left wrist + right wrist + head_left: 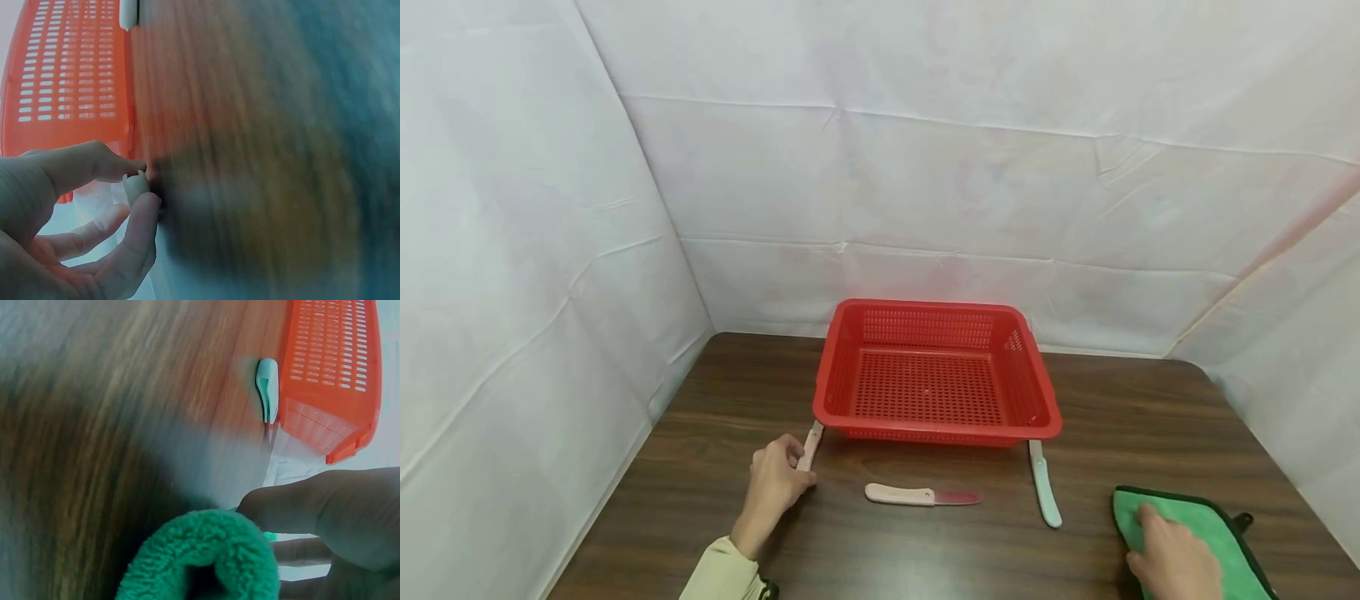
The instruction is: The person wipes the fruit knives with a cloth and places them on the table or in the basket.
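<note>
My left hand (772, 479) pinches the cream handle of a knife (809, 447) between thumb and fingers, at the near left corner of a red plastic basket (925, 433). Close up in the left wrist view, the handle's end (136, 187) shows between the fingertips. On the far right, my right hand (1176, 554) grips a green cloth (1206, 521) with dark edging. The fluffy cloth (206, 540) rises in a rounded fold beside the thumb in the right wrist view. The left knife's blade is hidden.
A second cream-handled knife (901, 495) with a reddish blade lies in front of the basket. A knife with a pale mint handle (1045, 492) points toward the basket's near right corner. White sheeting (925, 183) surrounds the dark wooden table (700, 508) at back and sides.
</note>
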### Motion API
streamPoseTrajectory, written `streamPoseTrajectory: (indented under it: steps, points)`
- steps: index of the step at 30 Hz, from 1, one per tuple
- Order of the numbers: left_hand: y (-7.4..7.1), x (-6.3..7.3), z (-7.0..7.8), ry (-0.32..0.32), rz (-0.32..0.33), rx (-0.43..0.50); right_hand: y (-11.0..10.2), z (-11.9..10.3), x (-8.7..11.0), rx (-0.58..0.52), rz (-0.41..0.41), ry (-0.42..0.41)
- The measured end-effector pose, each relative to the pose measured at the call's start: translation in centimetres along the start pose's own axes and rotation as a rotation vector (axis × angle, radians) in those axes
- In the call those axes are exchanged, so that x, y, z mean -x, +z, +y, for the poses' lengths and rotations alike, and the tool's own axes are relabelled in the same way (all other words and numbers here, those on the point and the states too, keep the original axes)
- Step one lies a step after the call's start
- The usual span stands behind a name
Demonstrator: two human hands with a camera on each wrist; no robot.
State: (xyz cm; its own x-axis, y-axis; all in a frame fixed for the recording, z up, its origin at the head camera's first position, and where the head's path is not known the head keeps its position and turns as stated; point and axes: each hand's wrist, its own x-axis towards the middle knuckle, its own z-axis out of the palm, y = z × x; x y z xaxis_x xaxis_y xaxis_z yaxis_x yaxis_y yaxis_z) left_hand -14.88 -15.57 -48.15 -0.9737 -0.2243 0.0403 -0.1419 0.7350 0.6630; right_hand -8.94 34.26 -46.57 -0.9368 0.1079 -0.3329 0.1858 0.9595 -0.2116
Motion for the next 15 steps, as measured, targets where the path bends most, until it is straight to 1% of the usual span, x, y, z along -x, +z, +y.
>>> streamPoseTrajectory:
  steps: [3, 9, 13, 15]
  points:
    - [-0.3, 0.2, -0.1, -0.006, 0.018, -0.024, 0.1, 0.0, -0.1, 0.004, 0.003, 0.001]
    - [-1.3, 0.5, -0.3, -0.013, 0.086, -0.084, 0.3, 0.3, -0.3, -0.002, -0.009, 0.009]
    - [-1.9, 0.5, -0.5, -0.004, 0.140, -0.065, 0.3, 0.5, -0.2, -0.016, -0.012, 0.006]
    - [-2.0, 0.4, -0.6, -0.004, 0.165, -0.026, 0.3, 0.6, 0.0, -0.025, -0.010, 0.005]
